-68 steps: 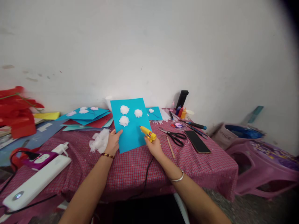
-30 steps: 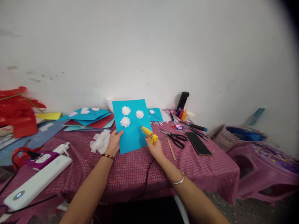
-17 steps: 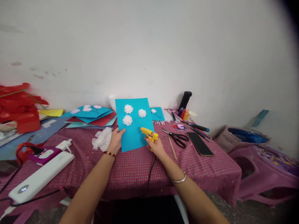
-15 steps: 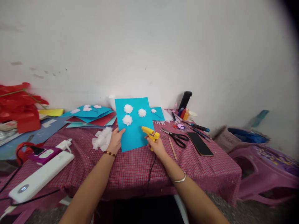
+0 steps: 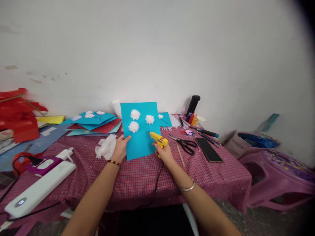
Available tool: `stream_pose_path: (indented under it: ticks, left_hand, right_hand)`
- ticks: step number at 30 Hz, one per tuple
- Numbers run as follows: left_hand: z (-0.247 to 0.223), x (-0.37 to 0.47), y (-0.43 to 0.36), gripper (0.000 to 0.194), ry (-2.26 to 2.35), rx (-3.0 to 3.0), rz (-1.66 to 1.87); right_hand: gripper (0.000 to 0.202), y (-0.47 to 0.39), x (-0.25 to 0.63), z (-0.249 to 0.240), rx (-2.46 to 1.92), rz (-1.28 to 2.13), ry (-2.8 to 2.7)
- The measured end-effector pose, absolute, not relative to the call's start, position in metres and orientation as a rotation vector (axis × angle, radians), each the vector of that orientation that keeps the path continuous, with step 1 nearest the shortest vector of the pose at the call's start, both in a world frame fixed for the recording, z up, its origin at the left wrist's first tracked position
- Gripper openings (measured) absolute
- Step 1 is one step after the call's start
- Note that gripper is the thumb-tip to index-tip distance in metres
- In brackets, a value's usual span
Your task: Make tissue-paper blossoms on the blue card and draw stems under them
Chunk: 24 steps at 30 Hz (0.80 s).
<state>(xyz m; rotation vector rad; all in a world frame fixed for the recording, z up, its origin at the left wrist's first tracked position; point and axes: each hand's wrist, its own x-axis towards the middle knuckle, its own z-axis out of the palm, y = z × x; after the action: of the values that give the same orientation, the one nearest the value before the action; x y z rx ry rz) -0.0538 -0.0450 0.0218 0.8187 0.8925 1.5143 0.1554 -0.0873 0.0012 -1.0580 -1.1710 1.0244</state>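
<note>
On the side of a pale bin point(image 5: 233, 146), well to the right of our hands, we could read the letters PACE. Well to the left of our left hand point(image 5: 120, 148), a long white box point(image 5: 43, 188) showed a lit readout too small for us to read, with a purple socket block point(image 5: 43, 166) just behind it.

A red checked cloth point(image 5: 137, 178) covered the worktop beneath our hands and hung down its near edge. Beyond them rose a pale wall point(image 5: 157, 49), scuffed brown far to the left. A pink stool point(image 5: 275, 178) stood right of the worktop on a speckled grey floor point(image 5: 232, 208).

Our left hand grasped a blue sheet point(image 5: 141, 142) by its lower left edge, thumb in front, holding it tilted up between our hands. Three white puffs point(image 5: 135, 114) sat on its upper half. Our right hand point(image 5: 164, 153) was closed around a yellow glue gun point(image 5: 158, 139), nozzle towards the sheet; we could not tell whether it touched. A black cord point(image 5: 157, 182) ran down below that hand. White tissue point(image 5: 106, 147) lay just beside our left hand; scissors point(image 5: 181, 141) and a phone point(image 5: 208, 150) lay right of our right.
</note>
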Motion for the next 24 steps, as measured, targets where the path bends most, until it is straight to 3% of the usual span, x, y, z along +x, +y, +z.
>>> stream_pose_path:
  ticks: [24]
  left_hand:
    - [0.0134,-0.0555,-0.0390,0.055,0.896,0.813,1.542]
  right_hand:
    - [0.034,-0.0837,0.1572,-0.0041,-1.139,0.954,-1.243]
